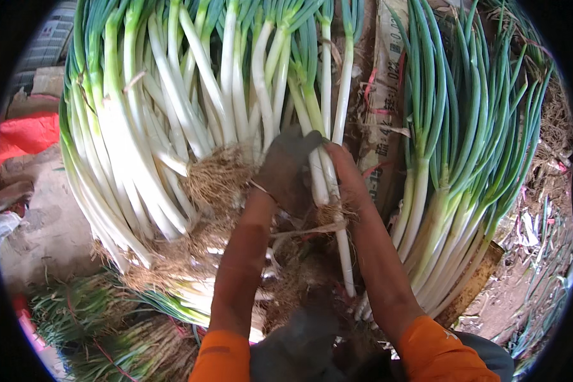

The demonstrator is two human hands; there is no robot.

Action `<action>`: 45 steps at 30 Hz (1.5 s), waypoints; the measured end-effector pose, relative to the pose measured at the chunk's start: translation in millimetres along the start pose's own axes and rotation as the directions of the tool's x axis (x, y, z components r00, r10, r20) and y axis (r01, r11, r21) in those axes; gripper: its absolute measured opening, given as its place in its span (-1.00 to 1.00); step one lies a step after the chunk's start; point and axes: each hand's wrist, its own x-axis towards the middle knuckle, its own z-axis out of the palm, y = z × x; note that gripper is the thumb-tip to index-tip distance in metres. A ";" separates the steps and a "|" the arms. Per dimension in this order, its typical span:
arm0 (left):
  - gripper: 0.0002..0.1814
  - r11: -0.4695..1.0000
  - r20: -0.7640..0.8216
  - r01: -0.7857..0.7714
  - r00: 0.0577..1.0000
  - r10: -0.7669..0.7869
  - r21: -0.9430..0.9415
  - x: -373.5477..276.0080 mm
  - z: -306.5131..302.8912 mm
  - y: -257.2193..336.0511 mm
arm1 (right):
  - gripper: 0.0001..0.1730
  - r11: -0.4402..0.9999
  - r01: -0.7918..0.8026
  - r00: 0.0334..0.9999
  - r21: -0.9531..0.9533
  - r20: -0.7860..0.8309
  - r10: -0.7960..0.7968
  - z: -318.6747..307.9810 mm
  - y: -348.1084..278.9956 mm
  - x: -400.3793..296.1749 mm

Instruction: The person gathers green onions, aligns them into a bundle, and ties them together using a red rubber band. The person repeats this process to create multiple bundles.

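My left hand [289, 162], in a dark glove, is at the centre against the white stems of a few long green onions [319, 179]. My right hand [347, 169] is on the right side of those same stems, its fingers partly hidden behind them. The onions' brown roots hang below my hands, and a single white stalk [344, 260] points down between my forearms. To the left lies a large pile of green onions [133, 157] with white stems and matted roots [219, 176]. To the right rests another bundle of green onions [422, 191], leaves upward.
A printed sack strip [389, 95] with red twine runs between the piles. Tied bundles of green onions [129, 339] lie at the lower left. A red sheet [26, 138] is at the far left. A brown board [475, 281] sits under the right bundle; leaf scraps litter the ground.
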 end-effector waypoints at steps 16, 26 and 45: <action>-0.47 0.762 -0.470 -0.214 0.676 0.567 0.611 -13.2 -13.1 38.5 | -0.55 0.990 -0.064 0.997 -0.128 -0.062 0.056 -0.4 -41.6 -38.0; -0.21 0.459 -0.395 0.204 0.840 0.372 0.865 15.8 14.4 20.4 | -0.69 0.993 -0.024 0.999 -0.115 -0.051 0.018 -9.0 -30.3 -55.5; -0.56 0.468 0.238 0.305 0.951 -0.199 -0.829 -47.4 15.8 -11.3 | -0.46 0.867 0.134 0.972 -0.480 -0.105 -0.208 25.9 -14.1 -55.0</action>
